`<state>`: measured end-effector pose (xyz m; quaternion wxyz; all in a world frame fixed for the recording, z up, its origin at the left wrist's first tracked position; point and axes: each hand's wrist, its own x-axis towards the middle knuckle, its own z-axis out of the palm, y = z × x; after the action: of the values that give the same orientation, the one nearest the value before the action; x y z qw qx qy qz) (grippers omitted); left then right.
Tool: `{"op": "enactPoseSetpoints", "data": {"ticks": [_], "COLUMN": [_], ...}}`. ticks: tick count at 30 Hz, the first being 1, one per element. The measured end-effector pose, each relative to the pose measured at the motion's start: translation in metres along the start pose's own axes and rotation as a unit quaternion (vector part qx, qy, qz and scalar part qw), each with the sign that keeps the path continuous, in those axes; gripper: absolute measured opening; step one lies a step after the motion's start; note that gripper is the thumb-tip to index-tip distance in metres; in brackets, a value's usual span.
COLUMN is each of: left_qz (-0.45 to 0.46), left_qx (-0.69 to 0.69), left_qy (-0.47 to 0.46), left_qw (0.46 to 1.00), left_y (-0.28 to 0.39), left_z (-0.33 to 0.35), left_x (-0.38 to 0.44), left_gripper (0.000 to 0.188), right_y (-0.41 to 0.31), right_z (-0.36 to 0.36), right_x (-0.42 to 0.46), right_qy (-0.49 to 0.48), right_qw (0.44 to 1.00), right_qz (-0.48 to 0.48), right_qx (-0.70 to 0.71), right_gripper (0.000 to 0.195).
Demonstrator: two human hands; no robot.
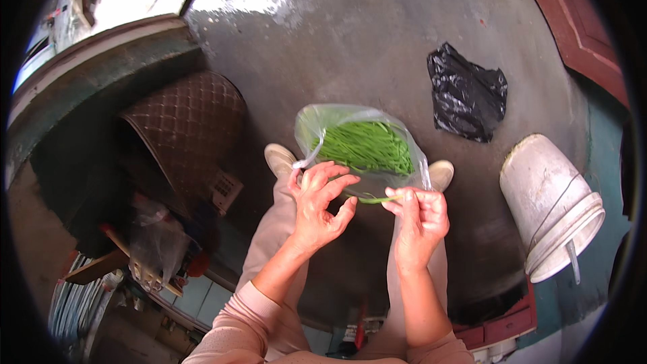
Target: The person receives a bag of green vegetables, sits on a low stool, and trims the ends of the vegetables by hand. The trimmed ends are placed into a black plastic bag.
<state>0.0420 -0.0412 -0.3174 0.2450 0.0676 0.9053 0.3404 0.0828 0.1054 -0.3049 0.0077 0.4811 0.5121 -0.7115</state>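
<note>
A clear plastic bag (361,111) stands with its mouth spread between my shoes, holding a heap of long thin green stalks (366,146) that look like garlic chives. Between thumb and fingers, my right hand (419,212) pinches a short green stalk (376,200) that points left. The bag's right handle meets the back of that hand's fingers. My left hand (321,205) is held over the bag's near left side with its fingers spread; its thumb is close to the stalk's free tip. Whether the left bag handle hooks on its little finger, I cannot tell.
A crumpled black plastic bag (467,93) lies on the concrete floor (349,45) ahead to the right. Nearer on the right is a white plastic bucket (543,187), tilted. To the left stands a brown quilted cover (189,111). Red wooden furniture (581,15) borders the upper right.
</note>
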Motion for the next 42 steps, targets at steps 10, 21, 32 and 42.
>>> {"op": "enactPoseSetpoints", "data": {"ticks": [10,21,32,42], "left_qz": [-0.181,0.030,-0.167,-0.302], "left_qx": [-0.194,0.068,0.230,-0.450], "left_qy": [0.145,0.309,0.282,0.166], "left_qw": [0.953,0.948,0.916,0.824], "left_y": [-0.020,0.004,-0.169,-0.145], "left_z": [-0.012,-0.134,-0.278,-0.228], "left_x": [0.018,0.072,0.231,0.181], "left_gripper": [0.019,0.056,0.074,0.062], "right_y": [-0.007,-0.005,0.021,0.013], "right_z": [-0.007,-0.024,-0.017,-0.006], "right_x": [-0.003,-0.002,-0.021,-0.022], "right_qy": [-0.031,-0.020,-0.078,-0.105], "right_qw": [0.998,0.999,0.996,0.992], "right_qz": [-0.051,-0.001,0.031,0.016], "right_qx": [-0.028,0.038,-0.024,-0.062], "right_gripper": [0.009,0.006,0.003,0.006]}}
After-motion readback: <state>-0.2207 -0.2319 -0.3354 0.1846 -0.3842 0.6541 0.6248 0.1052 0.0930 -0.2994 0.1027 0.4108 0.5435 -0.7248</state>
